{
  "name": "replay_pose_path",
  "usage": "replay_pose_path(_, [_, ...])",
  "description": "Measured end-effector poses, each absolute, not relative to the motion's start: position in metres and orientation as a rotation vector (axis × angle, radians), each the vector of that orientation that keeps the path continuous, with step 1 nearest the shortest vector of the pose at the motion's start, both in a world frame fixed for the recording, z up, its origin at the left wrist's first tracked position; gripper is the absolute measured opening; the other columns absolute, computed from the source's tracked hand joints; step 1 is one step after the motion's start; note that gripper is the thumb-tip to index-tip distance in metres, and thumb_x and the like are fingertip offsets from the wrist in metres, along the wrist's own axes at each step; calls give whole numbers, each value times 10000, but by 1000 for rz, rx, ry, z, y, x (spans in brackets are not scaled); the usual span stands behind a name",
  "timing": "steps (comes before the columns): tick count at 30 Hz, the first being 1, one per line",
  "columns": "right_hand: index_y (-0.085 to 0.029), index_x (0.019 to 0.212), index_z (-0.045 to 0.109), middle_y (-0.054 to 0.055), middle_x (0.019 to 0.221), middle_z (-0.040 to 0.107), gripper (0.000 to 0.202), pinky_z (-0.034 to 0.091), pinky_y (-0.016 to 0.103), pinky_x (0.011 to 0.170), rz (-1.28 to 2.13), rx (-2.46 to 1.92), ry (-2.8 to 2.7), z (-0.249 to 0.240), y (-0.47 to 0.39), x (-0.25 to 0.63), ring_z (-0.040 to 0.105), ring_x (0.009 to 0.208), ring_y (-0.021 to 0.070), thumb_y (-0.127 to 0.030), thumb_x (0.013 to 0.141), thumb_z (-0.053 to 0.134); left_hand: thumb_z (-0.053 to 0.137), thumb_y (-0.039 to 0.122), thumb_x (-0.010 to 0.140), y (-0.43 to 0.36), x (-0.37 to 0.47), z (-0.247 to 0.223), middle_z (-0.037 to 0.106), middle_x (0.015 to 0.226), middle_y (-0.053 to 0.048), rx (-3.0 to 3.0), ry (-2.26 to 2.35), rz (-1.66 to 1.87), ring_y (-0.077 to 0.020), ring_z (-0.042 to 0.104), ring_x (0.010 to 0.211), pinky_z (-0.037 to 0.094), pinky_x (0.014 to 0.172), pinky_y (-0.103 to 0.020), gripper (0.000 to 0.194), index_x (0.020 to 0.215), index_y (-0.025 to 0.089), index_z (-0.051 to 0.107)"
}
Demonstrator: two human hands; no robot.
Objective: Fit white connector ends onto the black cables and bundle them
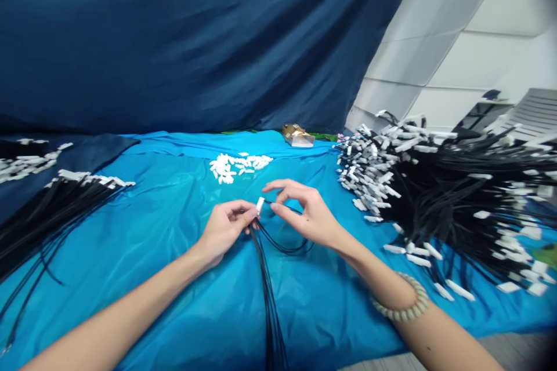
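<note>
My left hand [228,226] is closed in a pinch on a white connector [260,205] and the black cables [265,284] at it, near the middle of the view. The cables hang down from my fingers towards the bottom edge, and one part loops out to the right. Just right of the connector, my right hand [304,211] has its fingers apart, the thumb and fingertips close to a thin black cable end. Whether they touch it is hard to tell. Beyond both hands, a pile of small white connectors [224,168] lies on the blue cloth [174,232].
A large heap of black cables [439,185] with white ends fills the right side. Another cable bundle [65,208] lies at the left, with more white pieces [26,168] behind it. A small gold and white box [299,135] stands at the back before a dark blue curtain [174,40].
</note>
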State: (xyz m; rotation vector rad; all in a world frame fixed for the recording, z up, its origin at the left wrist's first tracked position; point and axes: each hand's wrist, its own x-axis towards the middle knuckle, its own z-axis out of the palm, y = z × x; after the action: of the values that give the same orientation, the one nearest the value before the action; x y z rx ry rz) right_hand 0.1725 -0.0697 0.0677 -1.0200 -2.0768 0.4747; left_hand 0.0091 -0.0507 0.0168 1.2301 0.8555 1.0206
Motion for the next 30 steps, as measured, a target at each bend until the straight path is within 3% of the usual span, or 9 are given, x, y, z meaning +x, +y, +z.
replay_pose_path(5, [-122,678,485,107,999,557,127,427,308,808,985,-887,-1886,63,-68,172,532,954,158,-168,797,485,622,322,649,-51,8,17,574,571,-37,1254,795,995,-99,492,508,368,475,-206,206,651,117,620])
replay_pose_path(17, [-118,681,507,106,1003,556,141,435,303,812,1013,-897,-1836,62,-69,170,537,942,153,-201,794,506,627,333,646,-49,8,15,573,588,-37,1202,773,982,-104,493,534,358,480,-207,217,675,119,628])
replay_pose_path(23, [-133,806,551,91,1015,555,92,436,294,825,610,-1019,-1977,61,-69,170,521,964,146,-209,800,498,609,324,673,-47,7,11,575,623,-27,1139,784,977,-85,484,551,341,495,-190,210,719,120,621])
replay_pose_path(26, [-156,977,540,90,1137,485,247,373,329,918,297,-1029,-2098,65,-71,170,438,1076,162,-251,752,574,620,310,667,-44,5,9,576,645,-17,1048,810,1014,-78,492,572,347,522,-185,196,729,124,617])
replay_pose_path(30, [-195,874,604,59,1238,391,246,253,408,996,61,-1005,-2345,66,-73,172,258,1203,229,-329,671,648,631,291,658,-41,4,9,578,683,-15,940,791,1034,-85,511,619,377,596,-195,180,725,125,611])
